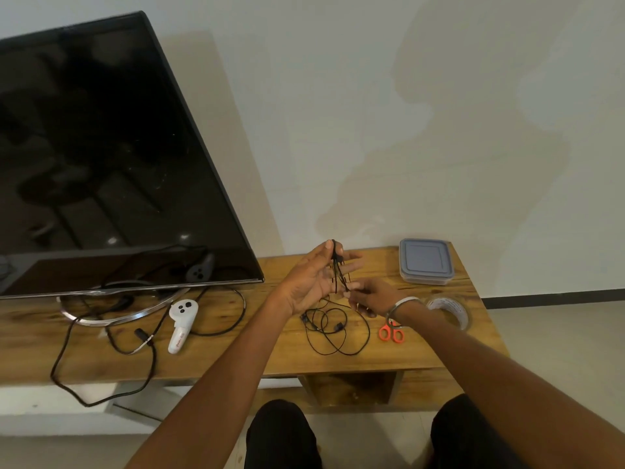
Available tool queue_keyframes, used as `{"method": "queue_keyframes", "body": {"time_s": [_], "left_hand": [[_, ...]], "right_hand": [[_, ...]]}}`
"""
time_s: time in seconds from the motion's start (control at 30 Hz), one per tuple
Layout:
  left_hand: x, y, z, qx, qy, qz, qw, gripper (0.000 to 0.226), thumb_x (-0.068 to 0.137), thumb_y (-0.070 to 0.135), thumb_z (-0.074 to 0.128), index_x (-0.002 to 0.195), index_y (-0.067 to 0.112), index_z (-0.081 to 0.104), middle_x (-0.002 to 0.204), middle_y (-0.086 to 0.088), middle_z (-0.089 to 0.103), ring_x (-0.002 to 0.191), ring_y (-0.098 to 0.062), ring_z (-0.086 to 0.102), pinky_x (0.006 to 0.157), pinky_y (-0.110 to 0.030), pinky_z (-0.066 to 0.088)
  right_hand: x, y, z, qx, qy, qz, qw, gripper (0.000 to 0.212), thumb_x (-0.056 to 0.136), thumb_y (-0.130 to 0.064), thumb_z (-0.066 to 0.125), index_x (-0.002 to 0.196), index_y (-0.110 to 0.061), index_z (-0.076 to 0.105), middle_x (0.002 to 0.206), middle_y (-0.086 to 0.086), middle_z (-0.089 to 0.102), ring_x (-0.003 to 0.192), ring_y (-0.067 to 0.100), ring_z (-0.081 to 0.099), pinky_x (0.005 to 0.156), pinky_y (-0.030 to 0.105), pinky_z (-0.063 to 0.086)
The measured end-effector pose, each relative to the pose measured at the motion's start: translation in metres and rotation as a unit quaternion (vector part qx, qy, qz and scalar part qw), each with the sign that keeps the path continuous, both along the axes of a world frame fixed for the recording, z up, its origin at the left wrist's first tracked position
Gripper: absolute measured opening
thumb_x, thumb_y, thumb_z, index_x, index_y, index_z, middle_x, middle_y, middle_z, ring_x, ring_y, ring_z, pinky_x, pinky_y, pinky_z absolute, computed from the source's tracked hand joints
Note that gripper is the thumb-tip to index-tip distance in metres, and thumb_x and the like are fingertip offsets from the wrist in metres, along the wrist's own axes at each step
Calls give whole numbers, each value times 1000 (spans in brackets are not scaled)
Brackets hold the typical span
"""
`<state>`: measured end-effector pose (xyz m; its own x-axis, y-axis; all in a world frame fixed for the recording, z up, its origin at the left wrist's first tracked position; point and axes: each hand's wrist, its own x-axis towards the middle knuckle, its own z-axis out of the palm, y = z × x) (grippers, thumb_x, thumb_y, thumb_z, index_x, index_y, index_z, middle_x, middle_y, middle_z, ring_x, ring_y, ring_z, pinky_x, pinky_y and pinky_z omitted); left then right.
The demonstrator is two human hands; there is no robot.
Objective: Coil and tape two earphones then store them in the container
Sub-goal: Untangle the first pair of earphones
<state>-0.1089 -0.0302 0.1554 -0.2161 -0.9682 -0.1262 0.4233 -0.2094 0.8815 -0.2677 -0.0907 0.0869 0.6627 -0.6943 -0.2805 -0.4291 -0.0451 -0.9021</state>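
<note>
- We look down from the head view at a long wooden table (236,353) against a pale wall, and we take the television (101,147) leaning at its left end as our landmark.
- To the right of the television, above the tabletop, our left hand (313,282) is raised palm-up; its thumb and fingers pinch a black earphone (338,270) whose cord runs in loops across the palm.
- Just right of that, our right hand (370,296) pinches the lower end of the same cord with curled fingers.
- Below the hands, a second earphone (333,333) lies loose on the wood.
- Further right of the television sit orange-handled scissors (391,331), a tape roll (451,311), and, toward the wall, the lidded container (425,261).
- Beneath the television's lower edge lie a white controller (181,324) and a black cable (101,367).
</note>
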Motion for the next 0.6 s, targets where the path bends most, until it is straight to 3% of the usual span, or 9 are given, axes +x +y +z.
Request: {"method": "queue_keyframes", "body": {"time_s": [0.1,0.2,0.3,0.37,0.47,0.53,0.6], "left_hand": [[-1,-1,-3,2,-27,52,998,30,102,31,37,85,17,58,134,-16,58,133,-31,49,94,-51,52],[0,-2,-9,-8,-99,95,991,28,103,31,38,87,18,58,135,-8,59,136,-24,44,105,-50,38],[4,-3,-14,-23,-181,124,975,28,101,33,42,88,22,63,132,1,61,123,-2,54,99,-35,39],[8,-4,-18,-33,-231,140,962,29,101,33,44,85,27,67,128,5,62,114,4,57,95,-28,42],[14,-7,-26,-52,-310,145,938,31,101,33,46,81,32,70,110,10,65,106,0,58,99,-29,43],[16,-6,-29,-76,-354,126,924,28,101,31,47,83,29,68,92,18,65,92,5,59,88,-14,45],[15,-7,-34,-83,-401,111,906,27,102,29,46,84,25,66,83,15,63,81,5,59,77,-12,46]], "right_hand": [[7,7,7,4,-7,33,999,25,95,-20,53,107,-3,66,61,-2,56,42,9,45,43,21,38],[12,11,17,-6,-9,56,998,25,96,-18,51,111,-5,66,56,-8,57,40,6,46,45,22,41],[15,12,25,-27,-4,68,997,23,96,-17,50,108,-5,66,50,-11,57,42,7,47,48,23,42],[15,12,28,-45,-5,67,997,23,96,-17,50,108,-6,67,56,-7,56,45,9,47,48,22,42],[14,10,30,-78,-7,62,995,25,95,-19,52,108,-5,68,60,-3,56,46,10,47,47,20,42],[14,7,30,-108,0,57,992,23,94,-19,54,106,-6,69,61,-5,56,45,4,48,47,16,41],[15,5,28,-148,11,49,988,22,93,-18,56,104,-7,70,61,-12,56,45,-3,52,49,7,39]]}}
